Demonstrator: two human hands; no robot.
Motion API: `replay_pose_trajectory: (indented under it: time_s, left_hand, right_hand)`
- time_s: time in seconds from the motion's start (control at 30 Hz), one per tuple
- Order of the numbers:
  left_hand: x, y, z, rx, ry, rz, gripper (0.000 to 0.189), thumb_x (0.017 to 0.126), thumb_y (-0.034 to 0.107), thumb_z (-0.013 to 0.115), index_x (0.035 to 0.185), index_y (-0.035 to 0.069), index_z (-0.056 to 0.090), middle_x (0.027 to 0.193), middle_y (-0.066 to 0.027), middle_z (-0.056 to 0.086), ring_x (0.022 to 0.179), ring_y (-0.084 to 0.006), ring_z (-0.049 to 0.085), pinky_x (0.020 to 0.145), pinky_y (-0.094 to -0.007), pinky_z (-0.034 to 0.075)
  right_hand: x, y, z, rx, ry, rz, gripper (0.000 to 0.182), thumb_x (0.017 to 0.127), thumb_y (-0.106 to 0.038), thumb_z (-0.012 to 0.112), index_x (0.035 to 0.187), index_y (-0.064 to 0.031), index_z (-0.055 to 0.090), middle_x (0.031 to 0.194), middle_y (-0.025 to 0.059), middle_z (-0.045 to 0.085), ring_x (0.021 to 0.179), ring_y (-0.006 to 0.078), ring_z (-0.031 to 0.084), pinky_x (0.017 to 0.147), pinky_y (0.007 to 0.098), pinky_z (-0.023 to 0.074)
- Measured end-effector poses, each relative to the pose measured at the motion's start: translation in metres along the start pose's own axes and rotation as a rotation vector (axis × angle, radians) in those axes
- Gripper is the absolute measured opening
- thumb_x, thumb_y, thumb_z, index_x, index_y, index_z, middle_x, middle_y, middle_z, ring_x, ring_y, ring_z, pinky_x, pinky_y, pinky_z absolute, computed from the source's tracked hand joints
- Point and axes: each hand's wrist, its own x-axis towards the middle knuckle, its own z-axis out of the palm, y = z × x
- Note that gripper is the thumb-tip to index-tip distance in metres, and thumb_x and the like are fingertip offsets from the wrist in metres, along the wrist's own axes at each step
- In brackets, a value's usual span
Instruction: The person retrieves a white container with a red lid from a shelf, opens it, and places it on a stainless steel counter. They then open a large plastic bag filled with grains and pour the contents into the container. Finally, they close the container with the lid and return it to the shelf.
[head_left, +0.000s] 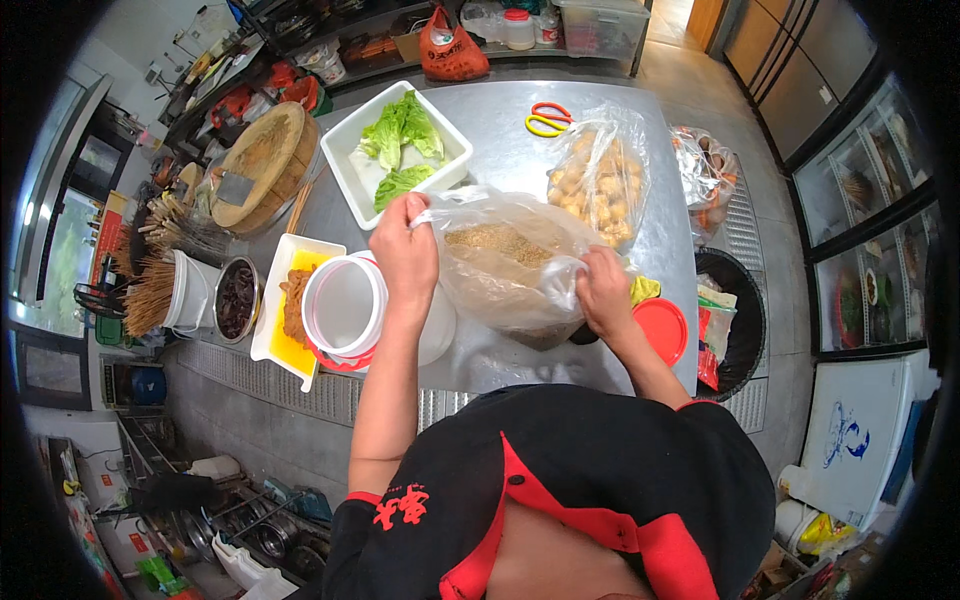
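My left hand (406, 251) grips one top edge of a clear plastic bag (480, 285), which holds a tan, grainy or powdery material. My right hand (606, 294) grips the bag's gathered plastic on the other side. The bag rests on the steel table, and its mouth is spread between my hands. Beside my left forearm stand a white plastic tub (345, 306) and another translucent container (435, 326), partly hidden by that arm. A round red lid (661, 331) lies by my right forearm. Behind the bag is a clear bag of yellowish round pieces (596, 187).
On the steel table (502, 112) are a white tray with lettuce (334, 142), scissors (549, 120), and a white tray of yellow liquid and brown food (262, 330). A round wooden chopping block (262, 165) stands left. A black waste bin (754, 322) is beyond the right edge.
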Motion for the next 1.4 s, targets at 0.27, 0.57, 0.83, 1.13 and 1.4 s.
replay_pose_trajectory:
  time_s: [0.27,0.57,0.83,1.13,1.4]
  left_hand:
    - [0.013,-0.027,0.008,-0.407,-0.285,-0.169,0.035,0.095,0.023,0.035,0.102,-0.001,0.059,0.093,-0.0137,0.062,0.086,-0.0191,0.057,0.08,-0.0306,0.042]
    - [0.014,-0.025,0.027,-0.429,-0.294,-0.356,0.04,0.096,0.026,0.033,0.081,-0.001,0.057,0.062,-0.004,0.051,0.06,-0.0129,0.046,0.06,-0.0269,0.038]
    - [0.024,-0.021,0.032,-0.776,-0.21,-0.541,0.028,0.092,0.017,0.032,0.081,0.0,0.052,0.068,-0.004,0.048,0.062,-0.0126,0.041,0.061,-0.0261,0.036]
    - [0.028,-0.017,0.031,-0.751,-0.169,-0.588,0.026,0.091,0.018,0.035,0.071,0.005,0.048,0.063,-0.0014,0.042,0.061,-0.0132,0.04,0.061,-0.0275,0.035]
    - [0.063,-0.034,0.012,-0.771,-0.089,-0.624,0.025,0.095,0.024,0.038,0.085,0.004,0.049,0.071,-0.0042,0.045,0.063,-0.0154,0.041,0.062,-0.0312,0.039]
  right_hand:
    - [-0.021,-0.008,-0.029,-0.373,0.147,0.015,0.027,0.061,-0.001,0.061,0.088,-0.0057,0.061,0.12,0.0196,0.04,0.116,0.0398,0.033,0.095,0.0474,0.0285]
    - [-0.047,0.021,-0.049,-0.2,0.136,0.298,0.058,0.067,-0.012,0.067,0.12,-0.0051,0.045,0.13,0.0239,0.029,0.126,0.042,0.022,0.103,0.0506,0.0204]
    - [-0.091,0.018,-0.024,-0.006,-0.257,0.358,0.104,0.065,-0.038,0.075,0.136,0.0066,0.014,0.142,0.0294,0.015,0.132,0.0446,0.015,0.108,0.0482,0.0127]
    - [-0.038,0.036,0.061,0.042,-0.125,0.077,0.062,0.069,-0.014,0.067,0.122,0.0056,0.041,0.115,0.0259,0.048,0.102,0.0418,0.047,0.087,0.043,0.0388]
    - [0.004,0.035,0.054,0.519,0.105,0.124,0.023,0.079,-0.01,0.052,0.097,0.0042,0.057,0.074,0.0145,0.058,0.064,0.0316,0.056,0.065,0.0388,0.0462]
